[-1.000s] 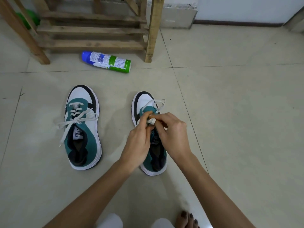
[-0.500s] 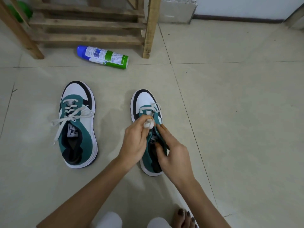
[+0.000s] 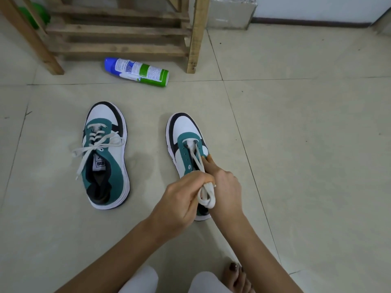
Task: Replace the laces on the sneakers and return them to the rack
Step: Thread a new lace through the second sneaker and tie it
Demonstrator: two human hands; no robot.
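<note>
Two teal, white and black sneakers stand on the tiled floor, toes pointing away from me. The left sneaker [image 3: 105,155] keeps its white lace, with loose ends trailing off its left side. On the right sneaker [image 3: 186,136] the white lace [image 3: 198,163] runs only through the eyelets nearest the toe and stretches back toward me. My left hand [image 3: 179,199] grips the bunched lace ends over the shoe's heel. My right hand [image 3: 224,187] holds the shoe's right side, fingers against the upper. The wooden rack [image 3: 118,30] stands at the back.
A blue, white and green spray can [image 3: 137,71] lies on its side in front of the rack. A green object [image 3: 38,13] sits behind the rack's left leg. My bare foot [image 3: 237,275] and knees are at the bottom edge. A wall runs along the back.
My left hand has pulled the lace back toward me, out of the upper eyelets. My right hand has moved from the lace to the shoe's side.
</note>
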